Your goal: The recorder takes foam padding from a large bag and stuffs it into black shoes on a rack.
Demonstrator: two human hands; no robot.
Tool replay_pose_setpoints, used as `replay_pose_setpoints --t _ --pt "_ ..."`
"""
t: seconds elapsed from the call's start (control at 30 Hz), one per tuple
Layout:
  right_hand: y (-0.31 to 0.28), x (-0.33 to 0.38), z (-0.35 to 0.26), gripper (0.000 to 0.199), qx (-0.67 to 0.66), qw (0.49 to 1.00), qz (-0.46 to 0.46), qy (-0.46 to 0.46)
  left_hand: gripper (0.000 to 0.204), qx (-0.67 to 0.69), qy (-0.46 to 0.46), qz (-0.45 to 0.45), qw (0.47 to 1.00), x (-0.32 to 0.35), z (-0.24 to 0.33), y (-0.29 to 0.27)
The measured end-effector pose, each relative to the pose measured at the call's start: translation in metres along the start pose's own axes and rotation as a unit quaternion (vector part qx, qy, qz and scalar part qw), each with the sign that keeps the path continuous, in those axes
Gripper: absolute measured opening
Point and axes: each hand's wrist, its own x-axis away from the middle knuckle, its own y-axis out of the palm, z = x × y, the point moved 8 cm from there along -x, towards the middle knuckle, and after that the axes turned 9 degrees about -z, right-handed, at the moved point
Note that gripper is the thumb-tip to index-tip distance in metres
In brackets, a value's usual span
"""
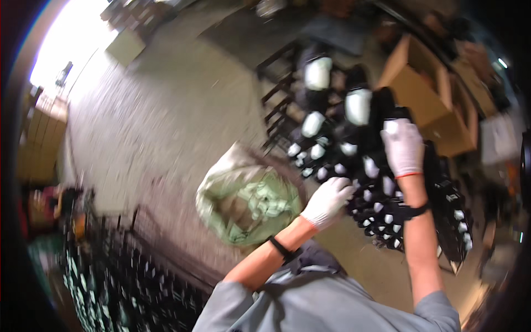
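Note:
Rows of black shoe-like items with white patches [358,108] cover a rack in front of me and to the right; motion blur hides their details. My right hand [402,148], in a white knitted glove with a red cuff edge, reaches to one black item [397,113] in the far rows, its fingers closed at the white part. My left hand [327,202], gloved the same way, is held beside the near left edge of the rows. Its fingers curl inward, and what they hold, if anything, is hidden. Left of it stands an open sack [213,182] containing crumpled pale pieces [268,200].
Dark rack bars [276,102] stick out at the rows' left side. Open cardboard boxes [423,91] stand at the far right. Another loaded rack [121,276] is at the lower left. More cartons [41,138] line the left edge. Grey concrete floor [149,110] lies between.

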Motion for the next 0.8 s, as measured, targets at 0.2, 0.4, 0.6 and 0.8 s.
replay_pose_setpoints --t 0.2,0.4,0.6,0.8 --pt "0.046 -0.019 0.057 0.025 -0.017 0.998 0.03 -0.051 0.037 -0.029 -0.179 -0.033 0.983 0.11 -0.088 0.034" --pt "0.01 0.017 -0.002 0.031 -0.081 0.991 0.106 -0.005 0.034 0.009 -0.452 -0.044 0.891 0.327 -0.218 0.101" --pt "0.37 0.198 -0.207 0.05 -0.582 0.699 -0.393 0.136 0.057 0.002 -0.617 0.052 0.785 0.505 -0.421 0.19" --pt "0.865 0.356 -0.371 0.094 -0.313 0.776 -0.542 -0.079 0.065 0.19 -0.739 0.225 0.606 0.635 -0.681 0.291"
